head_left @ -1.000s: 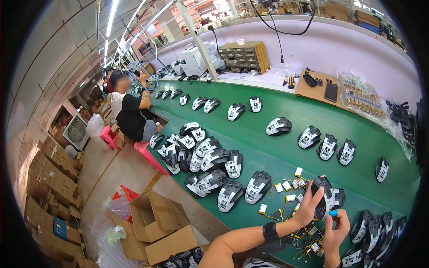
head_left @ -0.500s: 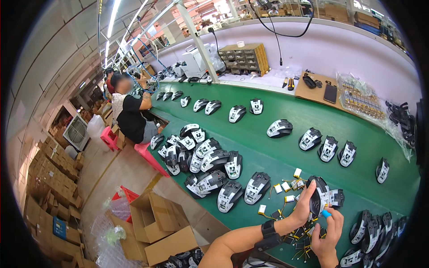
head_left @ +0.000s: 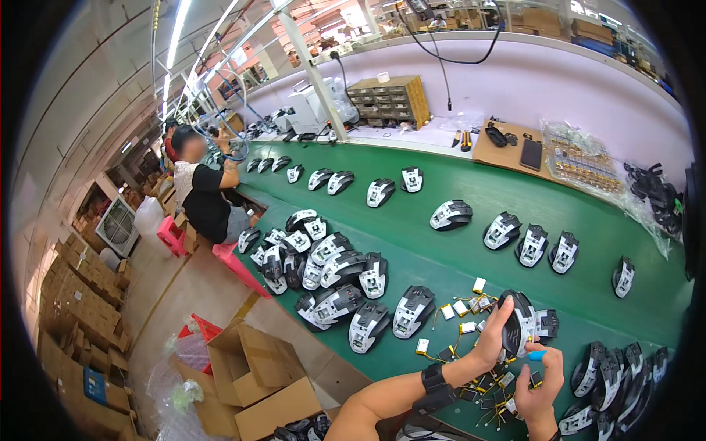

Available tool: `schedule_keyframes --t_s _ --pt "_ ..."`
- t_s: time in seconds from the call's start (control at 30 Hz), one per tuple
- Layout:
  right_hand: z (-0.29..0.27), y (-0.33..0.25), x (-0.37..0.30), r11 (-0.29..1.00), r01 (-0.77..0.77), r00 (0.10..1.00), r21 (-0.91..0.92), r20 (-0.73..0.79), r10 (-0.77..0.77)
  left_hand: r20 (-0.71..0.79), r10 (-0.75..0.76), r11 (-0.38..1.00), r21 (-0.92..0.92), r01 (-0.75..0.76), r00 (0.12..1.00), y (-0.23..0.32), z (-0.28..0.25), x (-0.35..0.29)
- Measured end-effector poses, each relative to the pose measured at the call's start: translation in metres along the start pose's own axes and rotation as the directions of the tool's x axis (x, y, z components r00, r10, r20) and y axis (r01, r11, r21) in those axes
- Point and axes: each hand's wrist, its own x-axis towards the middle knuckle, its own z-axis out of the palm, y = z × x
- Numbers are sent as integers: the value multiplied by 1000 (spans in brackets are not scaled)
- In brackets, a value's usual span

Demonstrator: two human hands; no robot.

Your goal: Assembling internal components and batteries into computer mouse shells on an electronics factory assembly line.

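Note:
A black-and-white computer mouse (head_left: 521,322) is tilted up in my left hand (head_left: 491,341), whose fingers are wrapped round its far side. Close by its lower edge, my right hand (head_left: 541,386) has a fingertip against the mouse, the thumb apart from the fingers. One finger wears a blue finger cot (head_left: 537,356). Another opened mouse (head_left: 547,323) lies just behind the held one. Under and around both hands, small silver battery packs (head_left: 466,328) with thin wires are scattered on the green bench. My left wrist wears a black band (head_left: 435,385).
Heaped mice (head_left: 340,266) lie left of my arm, more mice (head_left: 609,378) at the right. Others stand spaced along the green bench (head_left: 382,165). A cardboard tray (head_left: 507,158) holds a phone. An open carton (head_left: 254,364) is on the floor. A co-worker (head_left: 202,187) sits far left.
The whole view has shifted slightly, so the bench appears further left. The held mouse is turned a little more on edge. My right hand stays at its lower edge, its fingers slightly repositioned.

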Motion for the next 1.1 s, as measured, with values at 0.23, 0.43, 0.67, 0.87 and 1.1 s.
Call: schedule_keyframes --t_s 0.23,0.43,0.67,0.87,1.1 --pt "-2 0 5 996 58 998 -66 -2 -58 -1 -49 997 -67 49 999 0 -11 6" --pt "-23 -2 36 957 -236 968 170 133 215 248 126 906 365 -213 961 9 8 -9" --pt "-79 42 64 1000 -9 966 -20 259 14 348 79 900 378 -217 934 11 30 -14" --pt "-213 187 91 561 -547 786 -621 -152 599 348 101 724 616 -309 932 8 20 -8" --pt "-231 251 71 99 -662 568 -743 -411 713 320 215 586 714 -384 923 6 2 -2"
